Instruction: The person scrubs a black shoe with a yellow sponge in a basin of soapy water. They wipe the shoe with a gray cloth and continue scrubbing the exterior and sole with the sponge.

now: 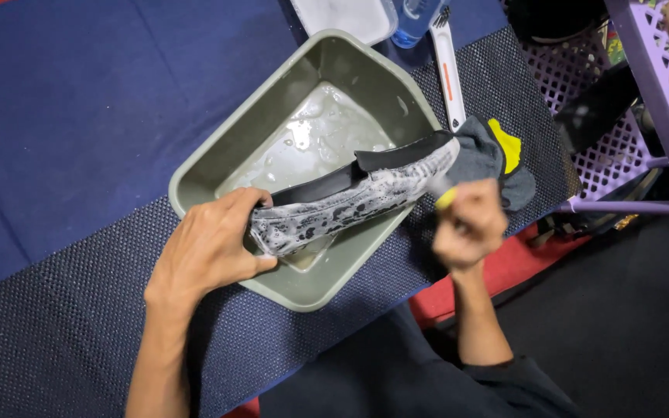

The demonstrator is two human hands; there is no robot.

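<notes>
My left hand [209, 249] grips the toe end of a dark shoe [350, 200] whose side is covered in white soapy foam. The shoe lies across the near corner of a grey-green plastic basin [218, 147] holding shallow soapy water. My right hand [468, 223] is blurred, closed around a small brush with a yellow handle [446, 198], its tip at the shoe's heel end. A grey and yellow cloth [497, 155] lies just behind the heel on the mat.
The basin sits on a dark mesh mat [56, 310] over blue flooring. A white brush with an orange stripe [448, 70], a clear bottle [416, 19] and a white tray [346, 17] lie beyond. A purple plastic basket [652, 101] stands at right.
</notes>
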